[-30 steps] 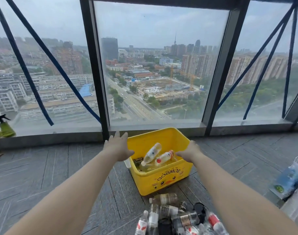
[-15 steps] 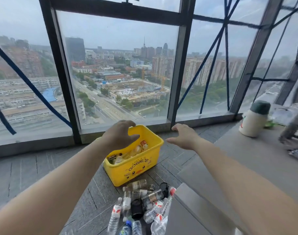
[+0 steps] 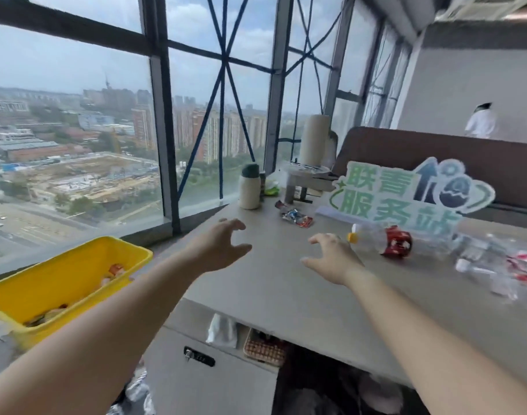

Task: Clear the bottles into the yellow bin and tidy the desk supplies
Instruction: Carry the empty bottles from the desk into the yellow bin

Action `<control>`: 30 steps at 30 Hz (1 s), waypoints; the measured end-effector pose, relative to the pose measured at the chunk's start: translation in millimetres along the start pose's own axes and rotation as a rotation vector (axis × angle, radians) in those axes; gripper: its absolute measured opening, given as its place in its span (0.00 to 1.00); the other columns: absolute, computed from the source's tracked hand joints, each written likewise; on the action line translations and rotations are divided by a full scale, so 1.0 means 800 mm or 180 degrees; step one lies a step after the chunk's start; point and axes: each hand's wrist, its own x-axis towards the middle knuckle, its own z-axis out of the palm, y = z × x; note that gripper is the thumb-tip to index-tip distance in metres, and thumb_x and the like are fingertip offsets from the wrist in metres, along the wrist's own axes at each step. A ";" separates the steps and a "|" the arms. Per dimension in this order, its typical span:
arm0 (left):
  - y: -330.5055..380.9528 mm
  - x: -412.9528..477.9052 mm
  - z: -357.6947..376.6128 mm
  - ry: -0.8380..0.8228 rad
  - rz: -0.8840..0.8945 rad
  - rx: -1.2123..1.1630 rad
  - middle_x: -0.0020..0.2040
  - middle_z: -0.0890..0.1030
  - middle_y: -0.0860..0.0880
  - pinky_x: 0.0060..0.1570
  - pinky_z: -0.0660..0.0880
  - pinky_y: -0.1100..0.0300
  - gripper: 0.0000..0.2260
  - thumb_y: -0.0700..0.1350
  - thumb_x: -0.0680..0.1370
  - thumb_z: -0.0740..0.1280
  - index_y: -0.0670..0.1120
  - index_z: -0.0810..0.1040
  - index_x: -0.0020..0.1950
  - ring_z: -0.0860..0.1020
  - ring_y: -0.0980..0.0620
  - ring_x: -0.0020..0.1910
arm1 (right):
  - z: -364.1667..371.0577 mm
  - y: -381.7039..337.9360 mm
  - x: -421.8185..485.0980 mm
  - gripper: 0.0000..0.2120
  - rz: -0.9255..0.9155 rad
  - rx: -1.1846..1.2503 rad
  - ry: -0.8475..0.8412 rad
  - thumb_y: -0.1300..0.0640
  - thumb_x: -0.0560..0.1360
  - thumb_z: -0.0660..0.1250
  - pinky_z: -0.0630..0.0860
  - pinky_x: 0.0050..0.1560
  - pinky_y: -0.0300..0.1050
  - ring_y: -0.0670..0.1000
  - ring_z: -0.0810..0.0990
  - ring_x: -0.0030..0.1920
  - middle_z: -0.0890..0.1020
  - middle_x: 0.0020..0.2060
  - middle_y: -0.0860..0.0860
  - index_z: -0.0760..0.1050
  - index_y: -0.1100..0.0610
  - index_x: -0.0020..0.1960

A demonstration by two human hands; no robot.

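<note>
Bottles (image 3: 493, 265) in clear plastic are lying blurred at the right of the worktop (image 3: 271, 292), and one red-label bottle (image 3: 388, 244) is lying on its side just beside my right hand (image 3: 331, 259). The yellow bin (image 3: 61, 274) is sitting well apart from them, low on my left by the window, with a few bottles already showing inside.

Both hands are hovering over the worktop and holding nothing. My left hand (image 3: 220, 250) has its fingers (image 3: 235, 225) loosely curled and spread, and the right is doing likewise.

I'm judging the risks like this. The red-label bottle is round, looks empty, and is resting on its side, so a clumsy touch could send it rolling away. The sign (image 3: 406, 199) is standing just behind it, and an overreaching hand could knock it over. The clear bottles are hard to read in this blur, so I could misjudge a grasp there. The bin is sitting lower than the worktop, so a careless drop could strike its rim.
</note>
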 end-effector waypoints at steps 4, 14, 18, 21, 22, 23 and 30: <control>0.072 0.022 0.048 -0.0173 0.0321 -0.0116 0.67 0.72 0.45 0.62 0.70 0.53 0.22 0.53 0.75 0.68 0.48 0.71 0.67 0.72 0.47 0.64 | -0.044 0.085 -0.041 0.26 0.0486 -0.0109 0.0238 0.47 0.74 0.67 0.65 0.64 0.45 0.57 0.69 0.67 0.70 0.67 0.57 0.68 0.56 0.69; 0.189 0.120 0.184 -0.0426 0.0809 -0.0101 0.72 0.64 0.48 0.64 0.66 0.56 0.27 0.54 0.75 0.68 0.50 0.65 0.72 0.66 0.48 0.69 | -0.067 0.250 -0.059 0.29 0.1236 -0.0061 0.0568 0.48 0.74 0.68 0.67 0.67 0.49 0.58 0.67 0.69 0.68 0.70 0.54 0.65 0.55 0.71; 0.222 0.180 0.238 -0.0382 0.0940 -0.0035 0.73 0.63 0.48 0.68 0.64 0.50 0.32 0.56 0.73 0.69 0.51 0.61 0.74 0.64 0.45 0.70 | -0.064 0.296 -0.021 0.30 0.1175 -0.0154 0.0675 0.49 0.74 0.68 0.64 0.68 0.49 0.58 0.65 0.70 0.67 0.70 0.54 0.64 0.55 0.72; 0.241 0.225 0.274 -0.0360 0.0960 0.0256 0.76 0.58 0.50 0.69 0.60 0.48 0.35 0.56 0.73 0.69 0.54 0.55 0.76 0.60 0.44 0.73 | -0.063 0.324 0.010 0.30 0.1121 -0.0173 0.0715 0.49 0.74 0.67 0.62 0.70 0.50 0.58 0.63 0.71 0.66 0.71 0.53 0.63 0.54 0.72; 0.244 0.237 0.284 -0.0390 0.0918 0.0313 0.76 0.58 0.50 0.69 0.60 0.48 0.35 0.55 0.74 0.68 0.55 0.54 0.76 0.61 0.44 0.72 | -0.063 0.333 0.020 0.30 0.1091 -0.0187 0.0723 0.49 0.74 0.67 0.62 0.70 0.50 0.57 0.63 0.71 0.65 0.71 0.53 0.62 0.55 0.72; 0.246 0.247 0.293 -0.0437 0.0862 0.0357 0.76 0.59 0.49 0.68 0.61 0.48 0.35 0.54 0.74 0.68 0.56 0.53 0.76 0.62 0.44 0.72 | -0.063 0.340 0.029 0.30 0.1056 -0.0207 0.0740 0.49 0.75 0.67 0.62 0.70 0.50 0.57 0.63 0.71 0.66 0.71 0.53 0.62 0.55 0.73; 0.205 0.245 0.299 -0.0152 0.0890 0.0073 0.63 0.74 0.52 0.55 0.72 0.54 0.20 0.51 0.78 0.65 0.55 0.68 0.69 0.73 0.49 0.61 | -0.068 0.351 0.077 0.29 0.0980 -0.0153 0.0833 0.50 0.75 0.66 0.64 0.69 0.51 0.58 0.63 0.71 0.65 0.71 0.54 0.62 0.56 0.73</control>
